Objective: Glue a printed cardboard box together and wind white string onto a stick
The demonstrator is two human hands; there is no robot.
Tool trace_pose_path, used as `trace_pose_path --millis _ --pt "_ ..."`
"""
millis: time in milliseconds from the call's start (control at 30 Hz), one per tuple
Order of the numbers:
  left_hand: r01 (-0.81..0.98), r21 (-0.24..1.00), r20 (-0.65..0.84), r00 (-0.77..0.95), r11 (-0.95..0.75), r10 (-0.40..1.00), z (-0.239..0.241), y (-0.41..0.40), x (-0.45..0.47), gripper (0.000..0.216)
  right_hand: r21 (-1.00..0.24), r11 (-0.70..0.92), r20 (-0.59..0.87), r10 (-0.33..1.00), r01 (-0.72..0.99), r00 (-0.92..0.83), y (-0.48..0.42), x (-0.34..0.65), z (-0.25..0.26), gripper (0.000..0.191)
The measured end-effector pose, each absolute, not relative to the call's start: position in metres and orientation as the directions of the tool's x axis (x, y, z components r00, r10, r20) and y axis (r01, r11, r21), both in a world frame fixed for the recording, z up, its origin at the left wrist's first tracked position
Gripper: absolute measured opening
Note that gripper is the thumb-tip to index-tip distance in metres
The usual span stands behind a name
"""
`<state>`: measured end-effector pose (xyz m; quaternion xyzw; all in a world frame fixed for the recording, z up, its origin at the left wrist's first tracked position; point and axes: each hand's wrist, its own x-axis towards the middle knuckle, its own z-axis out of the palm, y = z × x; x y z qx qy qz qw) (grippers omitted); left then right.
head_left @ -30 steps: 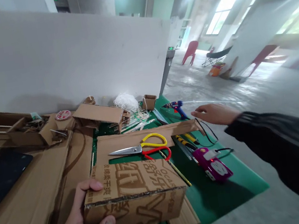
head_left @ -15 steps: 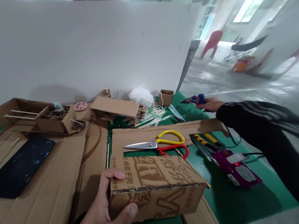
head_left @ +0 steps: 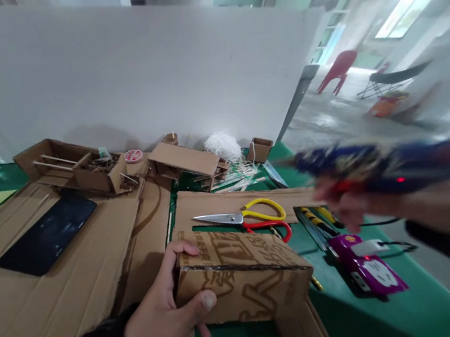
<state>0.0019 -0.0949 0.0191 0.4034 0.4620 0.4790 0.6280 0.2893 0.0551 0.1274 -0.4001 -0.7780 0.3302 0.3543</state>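
Observation:
My left hand [head_left: 163,315] grips the left end of a printed cardboard box [head_left: 249,295], with the thumb on its front face and the fingers over the top. My right hand [head_left: 345,203], smeared by motion, is wrapped round the handle of a blue hot glue gun [head_left: 370,165]. The gun is up in the air at the right, nozzle to the left, with a red light on it. Behind the box lie scissors [head_left: 218,219] with one yellow and one red handle. Below my right hand is a purple power strip [head_left: 367,268] with a white plug in it.
A black phone-like slab [head_left: 47,233] lies on cardboard sheets [head_left: 77,288] at the left. Along the back stand a divided cardboard box [head_left: 96,180], a cardboard structure [head_left: 184,158], white string [head_left: 221,145] and a small box [head_left: 260,150]. Yellow-and-black-handled tools [head_left: 319,222] lie near the strip.
My right hand has brought the glue gun closer to the camera, and it now looks larger and blurred. My left hand still holds the box. The view has shifted slightly left.

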Motion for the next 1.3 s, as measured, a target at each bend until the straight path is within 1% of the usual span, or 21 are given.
trace_pose_path --millis 33,100,167,233,367,500,600,767,933,1033,1167,1300 --pt "-0.233 0.949 -0.189 0.118 0.213 0.975 0.019 -0.095 0.001 0.048 -0.792 0.445 0.151 0.806 0.418 -0.573 0.044 0.279 0.125 0.026" --pt "-0.244 0.946 -0.182 0.140 0.213 0.973 0.019 -0.094 0.000 0.048 -0.770 0.454 -0.039 0.668 0.448 -0.743 0.032 0.261 0.121 0.020" --pt "-0.255 0.942 -0.173 0.180 0.216 0.968 0.018 -0.094 -0.001 0.047 -0.735 0.503 -0.109 0.573 0.454 -0.812 0.029 0.246 0.118 0.022" --pt "-0.266 0.942 -0.151 0.206 0.204 0.967 0.016 -0.093 -0.002 0.045 -0.710 0.548 -0.098 0.546 0.443 -0.832 0.030 0.234 0.113 0.026" --pt "-0.274 0.945 -0.118 0.215 0.176 0.969 0.014 -0.093 -0.004 0.044 -0.693 0.585 0.033 0.609 0.421 -0.793 0.029 0.223 0.107 0.033" --pt "-0.269 0.947 -0.117 0.221 0.176 0.968 0.014 -0.093 -0.004 0.046 -0.672 0.594 0.041 0.626 0.442 -0.779 0.024 0.220 0.105 0.028" --pt "-0.269 0.946 -0.122 0.225 0.182 0.967 0.015 -0.093 -0.004 0.044 -0.650 0.628 0.089 0.623 0.429 -0.777 0.023 0.216 0.106 0.026" --pt "-0.272 0.946 -0.117 0.224 0.177 0.968 0.015 -0.093 -0.003 0.045 -0.684 0.591 0.055 0.627 0.428 -0.777 0.021 0.209 0.107 0.019" --pt "-0.257 0.946 -0.138 0.227 0.196 0.964 0.016 -0.093 -0.005 0.046 -0.677 0.592 0.082 0.651 0.437 -0.755 0.020 0.209 0.104 0.015" --pt "-0.262 0.945 -0.136 0.223 0.194 0.965 0.016 -0.093 -0.005 0.046 -0.684 0.610 0.097 0.619 0.400 -0.779 0.022 0.208 0.106 0.014" --pt "-0.267 0.944 -0.135 0.219 0.193 0.966 0.016 -0.093 -0.004 0.047 -0.674 0.642 0.094 0.565 0.366 -0.819 0.023 0.202 0.113 0.017" --pt "-0.263 0.943 -0.145 0.223 0.203 0.964 0.016 -0.093 -0.003 0.046 -0.643 0.667 0.102 0.561 0.376 -0.821 0.022 0.201 0.116 0.018"
